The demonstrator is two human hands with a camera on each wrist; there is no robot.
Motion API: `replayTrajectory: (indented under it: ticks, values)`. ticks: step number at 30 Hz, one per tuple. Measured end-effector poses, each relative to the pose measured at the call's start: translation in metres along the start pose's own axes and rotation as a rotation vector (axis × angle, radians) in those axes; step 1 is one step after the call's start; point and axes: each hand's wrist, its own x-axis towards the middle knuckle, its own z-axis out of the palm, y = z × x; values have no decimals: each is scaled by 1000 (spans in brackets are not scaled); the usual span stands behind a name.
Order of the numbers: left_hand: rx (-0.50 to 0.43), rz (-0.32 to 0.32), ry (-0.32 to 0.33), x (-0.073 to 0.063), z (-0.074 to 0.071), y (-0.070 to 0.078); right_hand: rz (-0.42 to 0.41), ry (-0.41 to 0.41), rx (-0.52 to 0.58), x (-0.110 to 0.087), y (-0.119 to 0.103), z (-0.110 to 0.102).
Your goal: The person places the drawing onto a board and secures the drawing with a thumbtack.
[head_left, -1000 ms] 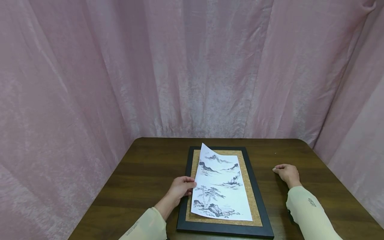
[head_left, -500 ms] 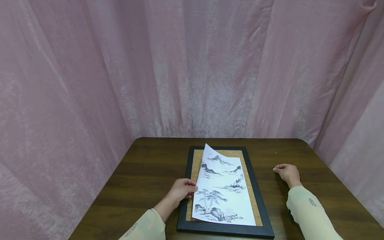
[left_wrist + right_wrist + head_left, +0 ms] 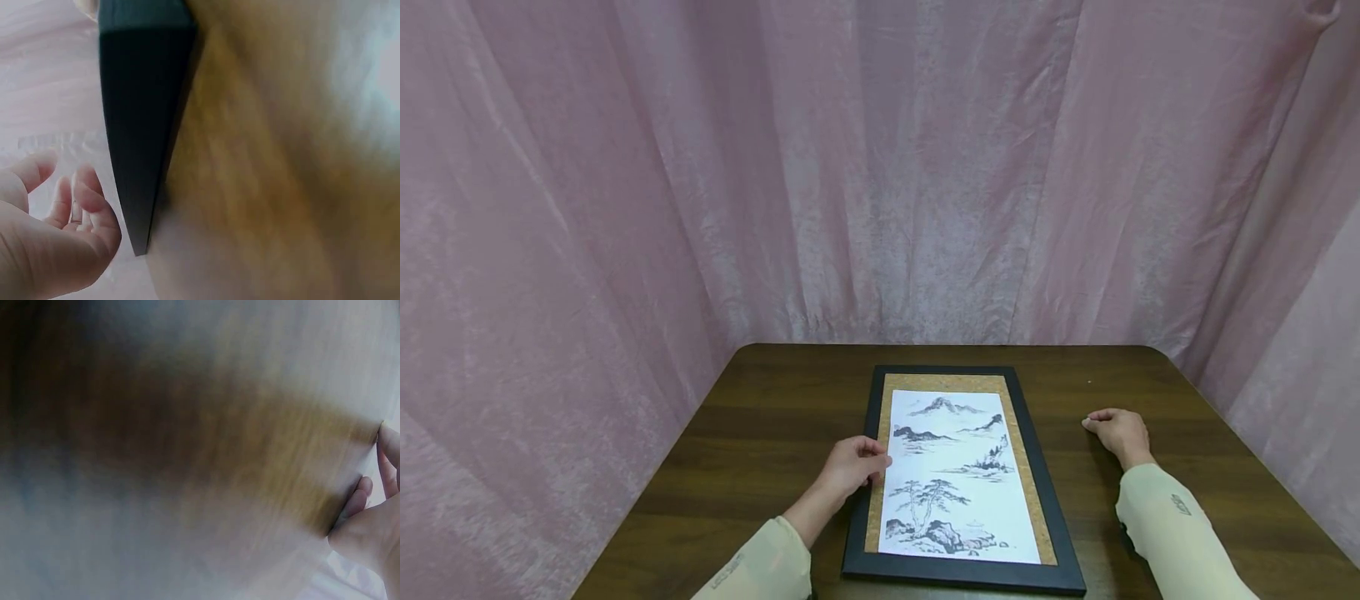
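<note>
A white sheet printed with an ink landscape (image 3: 955, 500) lies flat on the tan cork-like panel (image 3: 947, 382) inside a black frame (image 3: 871, 417). My left hand (image 3: 852, 467) is over the frame's left side, fingertips at the sheet's left edge. In the left wrist view, the left hand (image 3: 62, 231) shows thumb and fingers apart beside the frame's dark side (image 3: 140, 112). My right hand (image 3: 1120, 433) rests on the table to the right of the frame, its fingers loosely bent and a pale spot at the fingertips. Only part of the right hand (image 3: 369, 531) shows in its wrist view.
The brown wooden table (image 3: 760, 433) extends on both sides of the frame. A tiny white speck (image 3: 1089, 382) lies on it beyond my right hand. Pink curtains (image 3: 880, 183) hang behind the table and at both sides.
The sheet's far left corner, raised before, has come down flat onto the panel. My left thumb and fingers have parted from the sheet's edge. The right hand has stayed in place.
</note>
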Motion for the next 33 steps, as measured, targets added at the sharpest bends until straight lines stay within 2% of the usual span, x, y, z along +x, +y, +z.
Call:
replayTrajectory:
  ticks: [3, 5, 8, 10, 13, 19, 33]
  values:
    - [139, 64, -2, 5, -2, 2, 4, 1, 1, 0, 0, 0]
    - [298, 121, -21, 8, -2, 3, 6, 0, 1, 0, 0, 0]
    - [538, 164, -87, 12, -3, 5, 11, -1, 9, -1, 1, 0]
    - [665, 186, -142, 14, -3, 6, 14, -3, 15, -1, 1, 0]
    - [766, 182, -211, 17, -4, 4, 14, -2, 21, -2, 1, 1]
    - [816, 171, -239, 25, -7, 0, 4, 4, 19, -2, -1, 0]
    - [787, 101, -326, 28, -11, 0, 7, -7, 11, -3, -3, -2]
